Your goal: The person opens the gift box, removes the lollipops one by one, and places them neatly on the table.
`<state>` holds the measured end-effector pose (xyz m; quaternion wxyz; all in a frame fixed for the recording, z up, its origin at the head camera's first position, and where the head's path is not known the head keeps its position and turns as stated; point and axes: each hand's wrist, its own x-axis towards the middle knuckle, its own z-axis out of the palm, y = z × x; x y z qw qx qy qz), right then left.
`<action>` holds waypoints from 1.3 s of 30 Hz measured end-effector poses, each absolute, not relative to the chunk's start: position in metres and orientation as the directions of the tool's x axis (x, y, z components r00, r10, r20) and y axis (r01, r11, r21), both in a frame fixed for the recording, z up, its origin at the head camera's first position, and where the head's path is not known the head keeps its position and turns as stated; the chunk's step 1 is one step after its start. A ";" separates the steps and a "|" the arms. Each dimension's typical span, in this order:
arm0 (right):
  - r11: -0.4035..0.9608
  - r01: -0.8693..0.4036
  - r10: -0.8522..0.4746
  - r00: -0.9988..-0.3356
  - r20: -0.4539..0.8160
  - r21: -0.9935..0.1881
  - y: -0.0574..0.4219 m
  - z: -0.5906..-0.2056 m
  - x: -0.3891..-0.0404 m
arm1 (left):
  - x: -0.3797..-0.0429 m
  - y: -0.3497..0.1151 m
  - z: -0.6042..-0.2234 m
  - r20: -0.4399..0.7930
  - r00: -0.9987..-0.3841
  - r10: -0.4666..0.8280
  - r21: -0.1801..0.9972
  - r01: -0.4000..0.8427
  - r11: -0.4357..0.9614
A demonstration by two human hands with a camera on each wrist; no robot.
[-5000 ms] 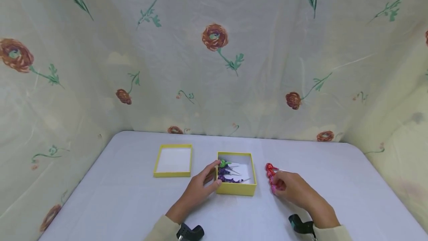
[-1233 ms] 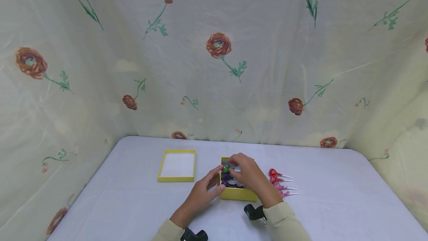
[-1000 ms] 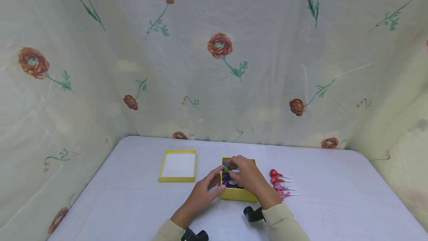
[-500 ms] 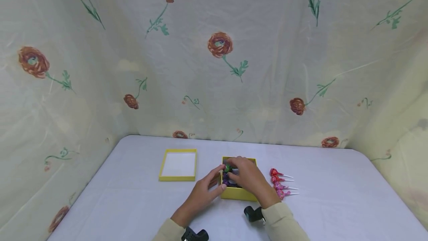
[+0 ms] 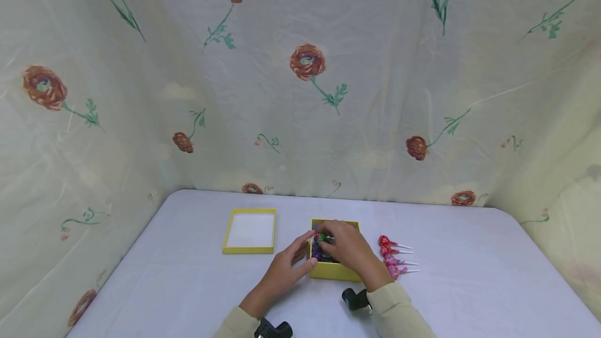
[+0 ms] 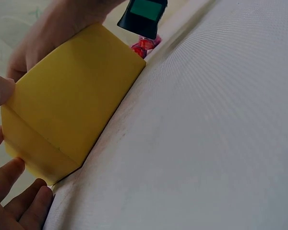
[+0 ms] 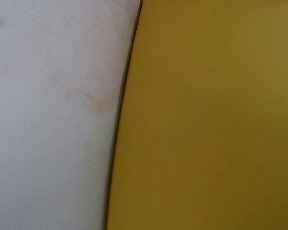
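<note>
A yellow box with lollipops inside stands in front of me. My left hand rests against its left side, thumb by the near corner; in the left wrist view, several fingers touch the wall. My right hand reaches over the rim and pinches a green-wrapped lollipop inside; its fingertips are partly hidden. Purple-wrapped lollipops lie nearer, partly covered by the hand. The right wrist view shows only the box wall and the cloth.
A yellow-rimmed lid, white inside, lies left of the box. Right of the box, red lollipops and pink lollipops lie in a column, sticks pointing right. A white cloth covers the table; a flowered curtain hangs behind.
Since the oldest frame, my right hand has left the red and pink lollipops and moved left into the box. Lately its fingers shift the green lollipop slightly; the left hand stays put.
</note>
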<state>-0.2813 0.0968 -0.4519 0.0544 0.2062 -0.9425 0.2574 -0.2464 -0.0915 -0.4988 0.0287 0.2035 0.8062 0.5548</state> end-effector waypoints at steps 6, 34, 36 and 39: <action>0.779 -0.412 -0.361 -0.911 0.199 -0.472 0.096 -0.451 -0.281 | -0.234 -0.091 -0.476 0.162 -0.916 0.368 0.920 0.275 0.280; 0.720 -0.444 -0.335 -0.896 0.292 -0.534 0.098 -0.450 -0.279 | -0.246 -0.092 -0.497 0.185 -0.915 0.357 0.904 0.301 0.303; 0.723 -0.450 -0.339 -0.892 0.299 -0.523 0.098 -0.450 -0.279 | -0.248 -0.092 -0.500 0.182 -0.915 0.360 0.905 0.299 0.302; 0.723 -0.457 -0.343 -0.889 0.304 -0.518 0.098 -0.451 -0.279 | -0.249 -0.093 -0.503 0.178 -0.916 0.360 0.906 0.296 0.304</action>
